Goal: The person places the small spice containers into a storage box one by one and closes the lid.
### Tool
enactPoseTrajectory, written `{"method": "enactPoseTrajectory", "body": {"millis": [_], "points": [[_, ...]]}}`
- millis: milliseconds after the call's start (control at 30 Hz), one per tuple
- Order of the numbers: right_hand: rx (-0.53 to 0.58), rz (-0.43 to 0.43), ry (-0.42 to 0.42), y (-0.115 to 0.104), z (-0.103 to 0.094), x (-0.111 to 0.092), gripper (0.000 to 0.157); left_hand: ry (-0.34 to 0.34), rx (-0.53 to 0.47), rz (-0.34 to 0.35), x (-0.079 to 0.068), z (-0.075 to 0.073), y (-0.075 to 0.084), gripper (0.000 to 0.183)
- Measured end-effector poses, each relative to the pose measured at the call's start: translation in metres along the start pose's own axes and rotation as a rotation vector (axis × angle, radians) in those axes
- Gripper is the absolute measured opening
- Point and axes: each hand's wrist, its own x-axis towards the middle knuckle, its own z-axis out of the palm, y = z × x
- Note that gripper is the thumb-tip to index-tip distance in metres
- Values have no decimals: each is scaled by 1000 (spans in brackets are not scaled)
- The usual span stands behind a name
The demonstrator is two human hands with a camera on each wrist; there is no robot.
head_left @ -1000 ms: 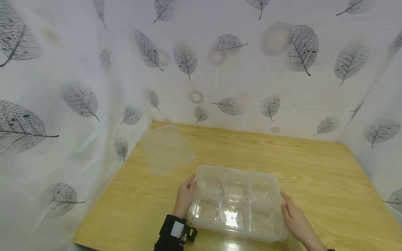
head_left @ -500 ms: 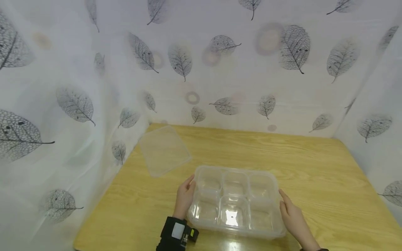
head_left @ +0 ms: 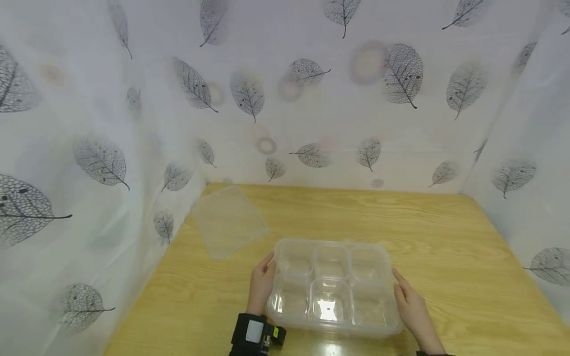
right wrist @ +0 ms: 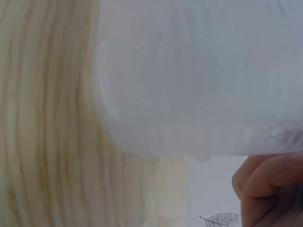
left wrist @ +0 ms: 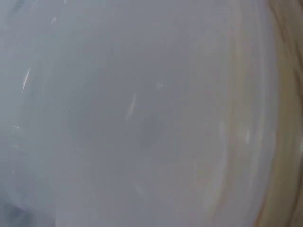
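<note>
From the head view, a clear plastic tray (head_left: 333, 289) with six compartments sits near the front edge of the wooden table (head_left: 445, 237). The left hand (head_left: 261, 285) and right hand (head_left: 410, 304) press flat against its short ends, fingers fairly straight, likely to steady it. A see-through lid (head_left: 229, 221) lies apart, by the leaf-print curtain (head_left: 102, 148).

The left wrist view is filled by blurred, cloudy plastic; no fingers show.

The right wrist view shows the tray's rounded corner (right wrist: 189, 85) over wood grain, with bent fingers (right wrist: 265, 184) just beneath.
</note>
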Motion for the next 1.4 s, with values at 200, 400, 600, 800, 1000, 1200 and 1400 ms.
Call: {"method": "enactPoseTrajectory", "body": {"millis": [200, 400, 600, 800, 1000, 1200, 1400], "points": [[26, 43, -21, 0, 2, 0, 42, 8, -37, -5, 1, -1, -2, 34], [27, 83, -10, 1, 1, -3, 43, 2, -34, -9, -2, 0, 0, 34], [53, 80, 6, 5, 1, 0, 43, 4, -49, 4, 0, 4, -1, 34], [86, 122, -10, 5, 2, -3, 43, 47, 19, 69, -4, 2, -2, 32], [98, 84, 29, 5, 0, -6, 42, 51, 50, 38, -6, 3, 0, 30], [96, 80, 25, 6, 3, -7, 43, 48, 43, 29, -6, 1, -1, 30], [96, 101, 29, 7, 6, -4, 42, 45, 64, 35, -3, 1, -5, 30]]}}
